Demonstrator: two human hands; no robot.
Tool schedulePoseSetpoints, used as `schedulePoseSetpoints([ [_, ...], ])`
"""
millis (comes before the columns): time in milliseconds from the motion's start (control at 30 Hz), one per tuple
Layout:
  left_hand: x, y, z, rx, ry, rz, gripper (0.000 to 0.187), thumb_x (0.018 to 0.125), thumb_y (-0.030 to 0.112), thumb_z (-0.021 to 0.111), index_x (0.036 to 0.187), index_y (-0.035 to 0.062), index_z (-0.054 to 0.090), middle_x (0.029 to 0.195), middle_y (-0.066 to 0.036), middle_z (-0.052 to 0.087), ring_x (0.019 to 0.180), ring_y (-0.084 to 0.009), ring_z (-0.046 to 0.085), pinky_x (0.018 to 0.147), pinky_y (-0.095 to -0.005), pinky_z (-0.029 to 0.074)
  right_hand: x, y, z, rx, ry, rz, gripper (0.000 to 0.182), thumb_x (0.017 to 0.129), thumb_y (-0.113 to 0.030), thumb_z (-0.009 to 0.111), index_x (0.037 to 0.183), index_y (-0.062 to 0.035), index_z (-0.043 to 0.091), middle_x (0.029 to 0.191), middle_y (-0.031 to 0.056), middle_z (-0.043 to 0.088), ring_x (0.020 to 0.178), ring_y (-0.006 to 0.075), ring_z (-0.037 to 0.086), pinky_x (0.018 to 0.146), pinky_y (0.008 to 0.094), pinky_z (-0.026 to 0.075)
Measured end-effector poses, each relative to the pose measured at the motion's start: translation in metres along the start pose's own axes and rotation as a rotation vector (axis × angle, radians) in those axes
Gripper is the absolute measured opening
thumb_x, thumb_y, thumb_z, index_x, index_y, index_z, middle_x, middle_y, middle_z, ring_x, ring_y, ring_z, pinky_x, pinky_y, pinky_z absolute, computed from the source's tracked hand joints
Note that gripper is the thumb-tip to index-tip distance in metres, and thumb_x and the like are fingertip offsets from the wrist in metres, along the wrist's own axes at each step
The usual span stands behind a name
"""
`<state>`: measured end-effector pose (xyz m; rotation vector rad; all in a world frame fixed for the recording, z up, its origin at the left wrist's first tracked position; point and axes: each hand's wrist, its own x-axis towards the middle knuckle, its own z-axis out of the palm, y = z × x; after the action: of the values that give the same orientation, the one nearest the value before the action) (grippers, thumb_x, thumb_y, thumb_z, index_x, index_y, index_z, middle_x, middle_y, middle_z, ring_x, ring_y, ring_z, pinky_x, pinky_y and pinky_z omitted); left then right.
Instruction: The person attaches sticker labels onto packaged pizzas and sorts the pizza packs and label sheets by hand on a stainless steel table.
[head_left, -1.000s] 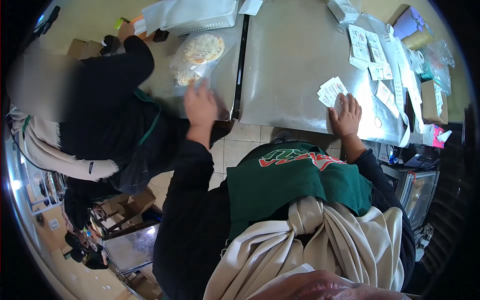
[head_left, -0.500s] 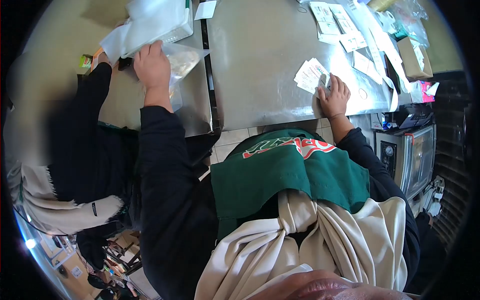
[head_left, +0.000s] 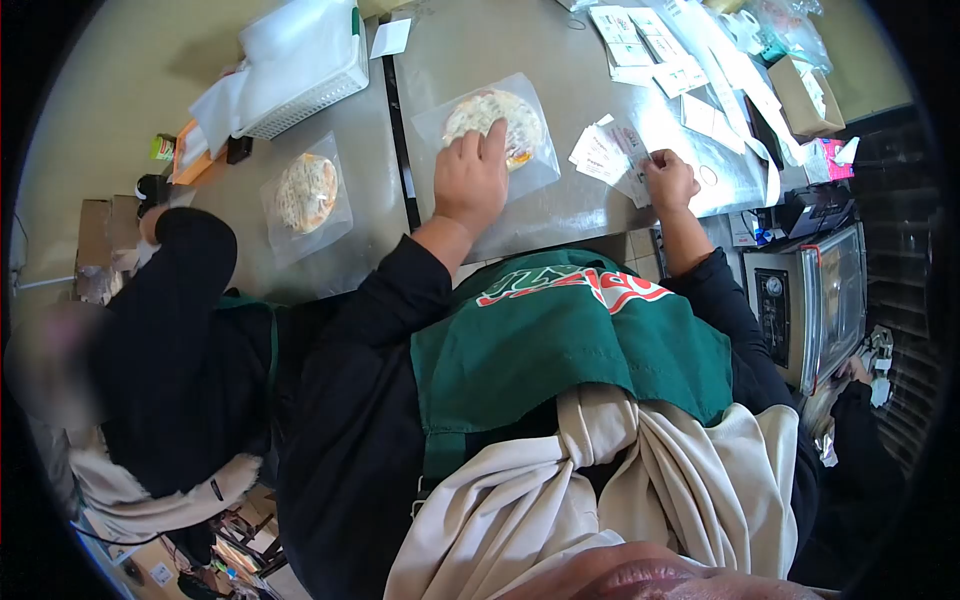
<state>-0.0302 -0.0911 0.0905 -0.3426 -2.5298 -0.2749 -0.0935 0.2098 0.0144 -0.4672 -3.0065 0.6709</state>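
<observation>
On steel table: left hand (head_left: 470,182) flat on bagged pizza (head_left: 492,118); right hand (head_left: 668,180) pinching labels (head_left: 605,155).

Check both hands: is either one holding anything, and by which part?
The left hand lies flat on the clear plastic bag with a round pizza, pressing its near edge, not gripping. The right hand pinches the small white printed labels at their right edge.

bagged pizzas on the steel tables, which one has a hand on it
The bagged pizza on the right table, under the left hand; the other bagged pizza lies untouched.
</observation>
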Motion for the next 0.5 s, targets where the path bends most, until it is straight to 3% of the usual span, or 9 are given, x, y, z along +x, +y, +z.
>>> schedulePoseSetpoints([
  [100, -0.023, -0.005, 0.014, 0.048, -0.027, -0.053, 0.027, 0.078, 0.011, 0.054, 0.104, 0.0064, 0.052, 0.078, -0.009, 0.054, 0.07, -0.0271, 0.056, 0.063, -0.0394, 0.045, 0.012, 0.012, 0.004, 0.415, 0.022, 0.039, 0.025, 0.075, -0.026, 0.071, 0.091, -0.008, 0.065, 0.079, 0.0058, 0.065, 0.076, 0.0199, 0.06, 0.075, 0.0363, 0.044],
  [133, -0.027, -0.01, 0.015, 0.065, -0.051, -0.07, 0.026, 0.078, 0.012, 0.054, 0.103, 0.0063, 0.051, 0.077, -0.009, 0.054, 0.069, -0.0271, 0.056, 0.062, -0.0391, 0.045, 0.008, 0.005, -0.006, 0.65, 0.002, -0.021, 0.015, 0.08, -0.017, 0.067, 0.088, -0.0047, 0.063, 0.078, 0.0035, 0.063, 0.07, 0.0144, 0.059, 0.065, 0.0288, 0.045],
  [233, -0.038, -0.018, 0.013, 0.062, -0.032, -0.056, 0.016, 0.077, 0.012, 0.055, 0.092, 0.0077, 0.052, 0.073, -0.007, 0.053, 0.065, -0.0261, 0.056, 0.06, -0.0389, 0.045, -0.023, -0.03, -0.057, 1.1, -0.344, 0.123, 0.008, 0.083, -0.01, 0.062, 0.087, -0.0036, 0.059, 0.078, 0.0037, 0.061, 0.068, 0.0123, 0.058, 0.064, 0.0252, 0.046],
  [333, -0.046, -0.014, 0.009, 0.097, -0.086, -0.023, 0.009, 0.076, 0.012, 0.055, 0.084, 0.0096, 0.051, 0.069, -0.005, 0.053, 0.063, -0.0246, 0.056, 0.058, -0.0385, 0.045, -0.06, -0.04, -0.075, 1.161, -0.72, 0.254, 0.009, 0.081, -0.01, 0.062, 0.088, -0.0047, 0.058, 0.078, 0.0049, 0.062, 0.068, 0.0132, 0.058, 0.063, 0.0254, 0.047],
  [400, -0.05, -0.011, 0.008, 0.059, -0.057, -0.021, 0.008, 0.076, 0.012, 0.055, 0.081, 0.0105, 0.051, 0.068, -0.004, 0.052, 0.063, -0.0234, 0.055, 0.058, -0.0378, 0.044, -0.073, -0.035, -0.055, 0.958, -0.887, 0.304, 0.009, 0.08, -0.01, 0.061, 0.086, -0.0034, 0.06, 0.079, 0.0062, 0.062, 0.069, 0.0149, 0.059, 0.064, 0.0264, 0.047],
  [500, -0.05, -0.007, 0.008, 0.035, -0.026, 0.02, 0.009, 0.074, 0.013, 0.057, 0.08, 0.011, 0.051, 0.068, -0.003, 0.052, 0.063, -0.0228, 0.055, 0.057, -0.0373, 0.044, -0.087, -0.062, -0.033, 0.753, -0.969, 0.324, 0.009, 0.079, -0.009, 0.062, 0.085, -0.0015, 0.062, 0.081, 0.0072, 0.062, 0.07, 0.0154, 0.059, 0.064, 0.0277, 0.047],
])
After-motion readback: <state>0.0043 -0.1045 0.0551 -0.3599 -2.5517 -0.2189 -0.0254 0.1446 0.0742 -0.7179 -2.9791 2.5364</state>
